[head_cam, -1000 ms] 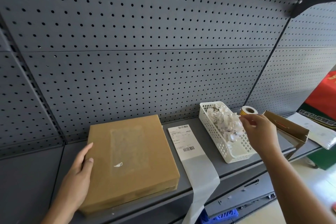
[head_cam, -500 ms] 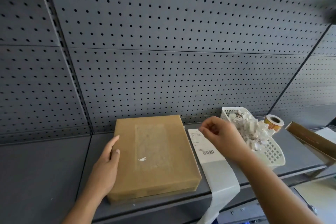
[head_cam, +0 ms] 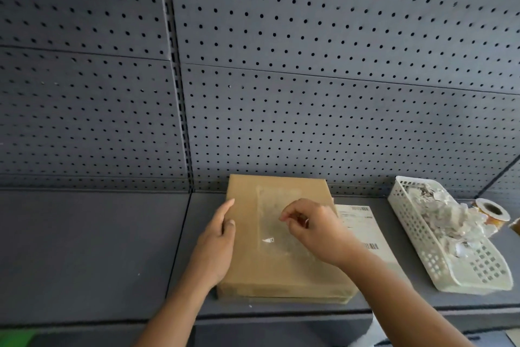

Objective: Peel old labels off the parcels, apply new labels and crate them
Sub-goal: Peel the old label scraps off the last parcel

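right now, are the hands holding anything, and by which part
The left hand braces the box at its left edge, fingers straight, not gripping. The right hand hovers curled over the box top; whether it pinches anything cannot be told.

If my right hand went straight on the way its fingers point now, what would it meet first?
Most likely the top of the parcel, in the residue patch of the old label: the right hand aims left and down over it. Its height above is unclear.
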`<state>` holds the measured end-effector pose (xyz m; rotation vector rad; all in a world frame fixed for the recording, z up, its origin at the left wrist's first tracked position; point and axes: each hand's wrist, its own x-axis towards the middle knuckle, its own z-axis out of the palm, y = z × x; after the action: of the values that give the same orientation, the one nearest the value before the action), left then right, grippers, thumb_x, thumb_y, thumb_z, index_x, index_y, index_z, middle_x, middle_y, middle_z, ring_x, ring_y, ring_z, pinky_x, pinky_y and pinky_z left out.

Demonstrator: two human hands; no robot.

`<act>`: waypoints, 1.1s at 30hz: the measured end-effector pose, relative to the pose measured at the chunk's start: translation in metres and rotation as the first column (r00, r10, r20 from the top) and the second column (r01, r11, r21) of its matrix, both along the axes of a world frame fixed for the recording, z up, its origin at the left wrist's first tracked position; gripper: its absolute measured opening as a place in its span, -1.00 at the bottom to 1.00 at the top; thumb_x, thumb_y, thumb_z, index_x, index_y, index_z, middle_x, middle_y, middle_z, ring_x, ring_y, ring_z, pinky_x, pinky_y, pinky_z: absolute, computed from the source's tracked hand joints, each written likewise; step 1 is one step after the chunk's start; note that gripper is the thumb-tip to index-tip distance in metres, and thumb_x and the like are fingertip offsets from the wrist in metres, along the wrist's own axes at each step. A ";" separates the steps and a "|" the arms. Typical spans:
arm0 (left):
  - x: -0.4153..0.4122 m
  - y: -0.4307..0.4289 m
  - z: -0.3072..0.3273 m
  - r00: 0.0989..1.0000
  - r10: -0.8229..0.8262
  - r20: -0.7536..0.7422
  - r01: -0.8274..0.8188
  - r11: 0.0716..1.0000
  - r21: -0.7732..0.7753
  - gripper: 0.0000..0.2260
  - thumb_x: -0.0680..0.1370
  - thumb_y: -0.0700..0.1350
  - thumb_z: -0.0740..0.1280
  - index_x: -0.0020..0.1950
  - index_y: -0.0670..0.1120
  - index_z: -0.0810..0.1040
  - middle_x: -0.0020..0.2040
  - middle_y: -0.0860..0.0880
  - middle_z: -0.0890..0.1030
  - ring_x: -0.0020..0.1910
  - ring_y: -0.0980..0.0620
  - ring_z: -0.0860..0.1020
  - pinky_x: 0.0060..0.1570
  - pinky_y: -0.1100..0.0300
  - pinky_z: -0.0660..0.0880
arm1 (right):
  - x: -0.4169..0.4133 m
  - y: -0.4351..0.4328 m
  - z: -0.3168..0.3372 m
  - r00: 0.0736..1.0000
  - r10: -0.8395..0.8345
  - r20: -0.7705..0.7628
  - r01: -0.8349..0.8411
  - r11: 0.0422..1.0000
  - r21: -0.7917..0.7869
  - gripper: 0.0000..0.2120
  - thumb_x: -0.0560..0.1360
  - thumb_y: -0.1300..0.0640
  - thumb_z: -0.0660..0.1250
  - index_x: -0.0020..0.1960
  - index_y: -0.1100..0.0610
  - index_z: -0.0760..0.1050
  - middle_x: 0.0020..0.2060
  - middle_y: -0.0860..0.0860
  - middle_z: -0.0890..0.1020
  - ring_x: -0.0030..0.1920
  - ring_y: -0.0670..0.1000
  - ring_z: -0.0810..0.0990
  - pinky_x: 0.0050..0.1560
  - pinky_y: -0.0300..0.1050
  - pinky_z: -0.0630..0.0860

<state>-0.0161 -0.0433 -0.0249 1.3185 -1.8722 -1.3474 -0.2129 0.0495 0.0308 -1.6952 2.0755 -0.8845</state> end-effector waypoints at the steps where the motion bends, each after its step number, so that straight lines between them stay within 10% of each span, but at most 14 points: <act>1: 0.000 -0.001 0.000 1.000 0.004 0.006 -0.004 1.000 0.000 -0.62 0.71 0.06 0.03 0.49 0.42 0.20 0.52 0.02 0.40 -0.44 0.21 0.51 -0.45 0.41 0.34 | 0.002 -0.001 -0.003 1.000 0.014 -0.014 -0.014 1.000 0.011 -0.84 0.53 0.24 0.32 -0.04 0.03 0.63 -0.15 -0.17 0.61 -0.12 -0.21 0.54 -0.13 -0.44 0.41; 13: 0.005 -0.002 -0.005 0.999 -0.003 -0.042 0.004 1.000 0.006 -0.63 0.71 0.07 0.05 0.47 0.45 0.20 0.55 0.20 0.30 -0.18 0.45 0.52 -0.16 0.31 0.43 | 0.020 0.002 -0.027 0.998 0.043 -0.038 -0.042 0.999 0.029 -0.81 0.52 0.21 0.31 -0.09 -0.03 0.65 -0.11 -0.21 0.58 -0.09 -0.19 0.57 -0.01 -0.37 0.46; 18: 0.004 -0.002 -0.006 0.998 0.013 -0.055 -0.013 1.000 0.003 -0.63 0.71 0.08 0.05 0.44 0.50 0.19 0.54 0.17 0.33 0.29 0.14 0.48 0.09 0.15 0.45 | 0.028 0.006 -0.038 0.993 -0.012 -0.119 0.006 0.999 -0.054 -0.82 0.51 0.22 0.31 -0.11 -0.02 0.64 -0.14 -0.22 0.56 -0.18 -0.17 0.55 -0.10 -0.32 0.48; 27: 0.004 -0.002 -0.005 0.999 0.005 -0.035 -0.005 1.000 -0.008 -0.62 0.71 0.06 0.05 0.47 0.45 0.21 0.55 0.17 0.32 -0.18 0.56 0.45 -0.14 0.35 0.38 | 0.029 0.008 -0.036 0.998 -0.020 -0.059 0.018 0.999 -0.031 -0.78 0.52 0.22 0.28 -0.16 -0.07 0.59 -0.17 -0.23 0.56 -0.11 -0.18 0.54 -0.01 -0.25 0.45; 33: 0.003 -0.004 -0.007 0.999 0.006 -0.043 -0.007 1.000 -0.013 -0.62 0.71 0.07 0.05 0.47 0.46 0.20 0.56 0.19 0.29 0.48 0.13 0.33 0.24 0.17 0.33 | 0.029 0.007 -0.041 0.993 -0.025 -0.114 0.017 0.997 -0.072 -0.80 0.52 0.21 0.27 -0.13 -0.05 0.59 -0.17 -0.25 0.54 -0.12 -0.18 0.54 0.00 -0.14 0.49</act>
<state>-0.0127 -0.0470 -0.0318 1.2783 -1.8432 -1.3477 -0.1834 0.0563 -0.0106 -1.8040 2.1637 -0.8962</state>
